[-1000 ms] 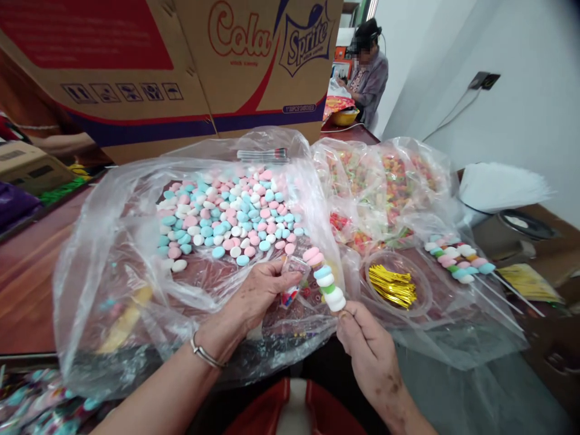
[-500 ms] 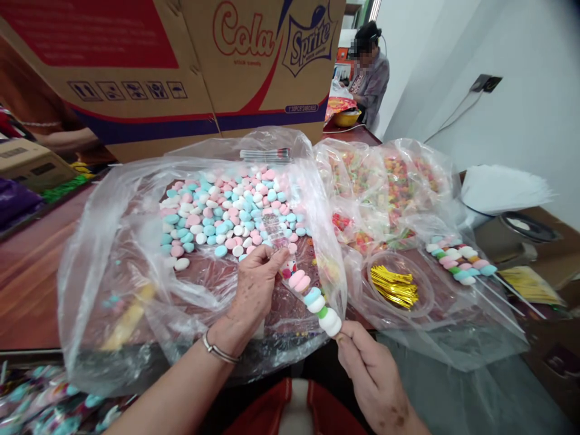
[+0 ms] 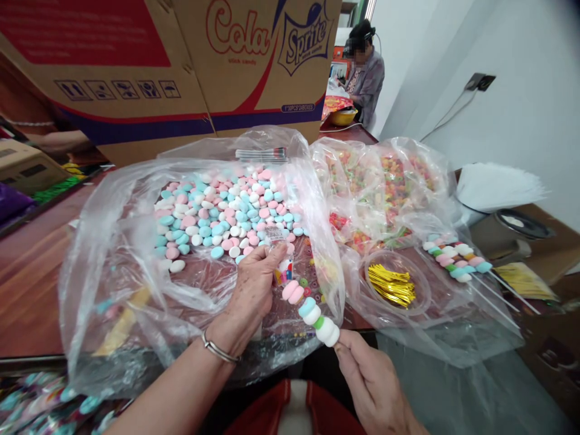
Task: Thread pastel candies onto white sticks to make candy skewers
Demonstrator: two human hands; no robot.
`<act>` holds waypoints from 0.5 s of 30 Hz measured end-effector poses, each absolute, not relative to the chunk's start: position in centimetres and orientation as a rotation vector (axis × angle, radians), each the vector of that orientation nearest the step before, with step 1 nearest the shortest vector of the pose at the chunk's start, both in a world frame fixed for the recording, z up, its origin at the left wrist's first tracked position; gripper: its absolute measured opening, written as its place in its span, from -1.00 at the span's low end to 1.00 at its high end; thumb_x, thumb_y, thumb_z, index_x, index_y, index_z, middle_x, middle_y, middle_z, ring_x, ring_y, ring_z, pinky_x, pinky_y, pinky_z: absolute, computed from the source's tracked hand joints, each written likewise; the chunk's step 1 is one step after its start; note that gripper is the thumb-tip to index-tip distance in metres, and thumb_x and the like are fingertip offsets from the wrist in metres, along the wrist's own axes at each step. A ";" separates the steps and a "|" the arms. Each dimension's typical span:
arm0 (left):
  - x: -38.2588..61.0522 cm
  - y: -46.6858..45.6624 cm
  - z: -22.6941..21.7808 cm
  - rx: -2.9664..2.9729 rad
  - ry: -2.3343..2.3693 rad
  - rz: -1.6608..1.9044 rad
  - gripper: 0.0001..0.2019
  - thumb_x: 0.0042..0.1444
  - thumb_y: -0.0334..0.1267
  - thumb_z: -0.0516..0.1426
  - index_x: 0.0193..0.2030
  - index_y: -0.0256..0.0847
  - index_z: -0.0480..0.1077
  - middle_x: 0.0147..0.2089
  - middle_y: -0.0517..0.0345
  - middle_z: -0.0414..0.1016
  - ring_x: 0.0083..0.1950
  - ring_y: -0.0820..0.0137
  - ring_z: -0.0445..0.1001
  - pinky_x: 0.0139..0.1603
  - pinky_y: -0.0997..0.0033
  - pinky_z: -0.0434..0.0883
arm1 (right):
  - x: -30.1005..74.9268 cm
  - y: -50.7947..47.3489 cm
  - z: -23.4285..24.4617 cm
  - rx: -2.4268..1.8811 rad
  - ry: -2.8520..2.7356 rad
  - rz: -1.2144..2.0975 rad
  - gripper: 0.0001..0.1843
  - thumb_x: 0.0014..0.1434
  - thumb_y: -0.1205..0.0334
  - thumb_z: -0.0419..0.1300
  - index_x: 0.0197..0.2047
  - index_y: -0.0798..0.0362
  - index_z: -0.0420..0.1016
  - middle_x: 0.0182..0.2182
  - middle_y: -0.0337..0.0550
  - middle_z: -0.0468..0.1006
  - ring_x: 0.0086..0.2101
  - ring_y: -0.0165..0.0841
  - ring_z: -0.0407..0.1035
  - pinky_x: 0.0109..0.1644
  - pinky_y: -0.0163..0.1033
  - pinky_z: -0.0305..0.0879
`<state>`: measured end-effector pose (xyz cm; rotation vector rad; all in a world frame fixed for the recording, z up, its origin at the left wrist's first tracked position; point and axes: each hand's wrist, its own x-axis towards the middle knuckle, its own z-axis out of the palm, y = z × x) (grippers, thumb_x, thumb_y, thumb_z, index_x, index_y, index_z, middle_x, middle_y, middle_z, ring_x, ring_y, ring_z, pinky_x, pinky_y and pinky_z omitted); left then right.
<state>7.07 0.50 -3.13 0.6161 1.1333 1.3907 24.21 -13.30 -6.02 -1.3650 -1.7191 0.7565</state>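
Candy pieces, pink, blue, white and green, made a slanted row between the left hand and the right hand. The right fingers pinched the low end of the row, right by the white bits. The left fingers pinched a little clear wrapper with bright print, just past the pink end. I could not tell if the wrapper touched the row. Beyond the left fingers, a big heap of sweets lay on clear plastic over the tabletop. Beyond the right fingers and a bit to the right, shiny gold strips sat in a round clear dish. Farther right of those fingers lay finished-looking candy sticks. Far past all the fingers stood a big cardboard box.
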 end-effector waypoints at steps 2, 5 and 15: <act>7.2 0.4 -3.0 0.597 1.114 1.377 -0.60 -0.24 -0.13 0.44 -0.60 -0.24 0.30 -0.60 0.29 0.43 -0.59 0.52 0.36 -0.56 0.54 0.27 | 24.2 -13.2 -6.1 -1.387 -1.704 0.754 -0.69 0.39 0.17 -0.08 -0.14 0.00 0.48 -0.59 -0.31 0.38 -0.60 -0.44 0.20 -0.47 -0.34 0.10; 7.1 0.3 -3.0 0.582 1.091 1.349 -0.66 -0.22 -0.13 0.44 -0.54 -0.28 0.42 -0.56 0.23 0.48 -0.57 0.50 0.39 -0.53 0.50 0.32 | 24.2 -13.3 -6.4 -1.421 -1.674 0.788 -0.68 0.39 0.14 -0.09 -0.15 0.00 0.48 -0.58 -0.29 0.37 -0.59 -0.42 0.19 -0.45 -0.30 0.08; 7.4 -0.5 -2.7 0.528 1.032 1.461 -0.73 -0.20 -0.22 0.44 -0.37 -0.27 0.55 -0.45 0.22 0.57 -0.50 0.50 0.45 -0.55 0.56 0.34 | 24.2 -11.9 -5.5 -1.364 -1.173 1.150 -0.65 0.36 0.02 -0.02 -0.33 0.04 0.38 -0.56 -0.31 0.25 -0.52 -0.45 0.14 -0.44 -0.34 0.10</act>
